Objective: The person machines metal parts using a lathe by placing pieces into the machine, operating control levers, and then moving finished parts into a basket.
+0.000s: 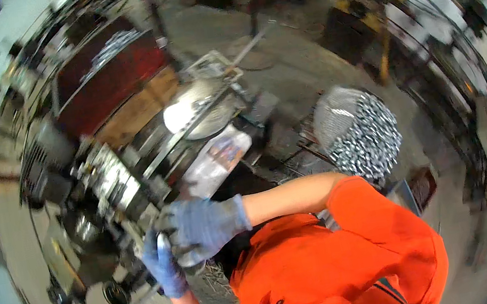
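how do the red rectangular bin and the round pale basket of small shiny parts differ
Shape: the red rectangular bin has corners; the round pale basket has a curved outline. Colour: the bin's walls are red, the basket's bare part silvery grey. Place: the bin is upper left, the basket right of centre. Both hold silvery pieces.

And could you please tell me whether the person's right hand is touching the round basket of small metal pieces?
Apart: the head view shows the right hand well to the left of the round basket, with a plain gap between them.
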### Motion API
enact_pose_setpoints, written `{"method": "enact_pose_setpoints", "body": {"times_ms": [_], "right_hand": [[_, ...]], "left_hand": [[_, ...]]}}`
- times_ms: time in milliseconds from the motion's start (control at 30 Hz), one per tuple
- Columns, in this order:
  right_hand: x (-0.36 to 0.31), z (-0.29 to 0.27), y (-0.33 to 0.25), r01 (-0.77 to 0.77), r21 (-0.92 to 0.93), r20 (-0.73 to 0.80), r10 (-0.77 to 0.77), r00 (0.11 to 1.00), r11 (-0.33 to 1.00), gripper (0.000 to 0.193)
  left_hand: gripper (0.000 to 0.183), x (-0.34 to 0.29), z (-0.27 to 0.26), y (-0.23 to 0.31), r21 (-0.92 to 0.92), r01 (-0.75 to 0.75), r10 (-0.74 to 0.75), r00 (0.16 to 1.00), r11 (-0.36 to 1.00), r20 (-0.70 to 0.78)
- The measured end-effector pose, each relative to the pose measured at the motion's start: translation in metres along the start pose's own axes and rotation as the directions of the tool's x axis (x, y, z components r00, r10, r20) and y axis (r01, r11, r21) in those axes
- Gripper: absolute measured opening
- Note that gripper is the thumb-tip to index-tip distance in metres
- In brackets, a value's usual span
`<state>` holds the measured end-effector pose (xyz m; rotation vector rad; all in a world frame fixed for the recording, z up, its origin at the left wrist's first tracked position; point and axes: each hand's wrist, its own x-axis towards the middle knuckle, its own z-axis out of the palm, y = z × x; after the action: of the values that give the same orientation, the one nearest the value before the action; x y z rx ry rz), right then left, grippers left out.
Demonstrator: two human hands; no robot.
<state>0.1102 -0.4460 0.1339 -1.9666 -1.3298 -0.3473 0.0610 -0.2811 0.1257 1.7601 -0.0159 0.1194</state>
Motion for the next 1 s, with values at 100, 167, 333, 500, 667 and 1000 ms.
{"method": "enact_pose_setpoints", "body": {"times_ms": [100, 167, 333, 500, 667, 1000], "right_hand": [[0.003, -0.005, -0.005, -0.094, 0.093, 0.106, 0.084, 0.991, 0.991, 0.026], [0.004, -0.002, -0.003, -0.049, 0.109, -0.044, 0.054, 0.998, 0.993, 0.029], [0.018, 0.009, -0.008, -0.12, 0.209, 0.098, 0.101, 0.99, 0.971, 0.028], [0.036, 0.01, -0.014, -0.058, 0.104, 0.055, 0.053, 0.997, 0.993, 0.025], [0.055, 0.013, -0.014, 0.013, 0.067, 0.064, -0.017, 0.998, 0.998, 0.021], [0.141, 0.045, 0.009, 0.091, -0.143, 0.309, -0.043, 0.95, 0.986, 0.032]], "left_hand": [[0.052, -0.004, -0.006, -0.003, -0.275, 0.067, -0.08, 0.996, 0.959, -0.034], [0.054, 0.0, -0.008, -0.001, -0.399, 0.094, -0.095, 0.995, 0.912, 0.017], [0.057, -0.004, -0.015, -0.008, -0.573, 0.074, -0.047, 0.997, 0.816, 0.061], [0.052, -0.003, -0.018, 0.003, -0.713, 0.053, -0.058, 0.998, 0.699, 0.018], [0.054, 0.003, -0.032, -0.022, -0.635, 0.006, -0.032, 0.999, 0.773, -0.029], [0.042, -0.08, -0.187, -0.011, 0.677, -0.022, 0.337, 0.879, 0.736, -0.338]]}}
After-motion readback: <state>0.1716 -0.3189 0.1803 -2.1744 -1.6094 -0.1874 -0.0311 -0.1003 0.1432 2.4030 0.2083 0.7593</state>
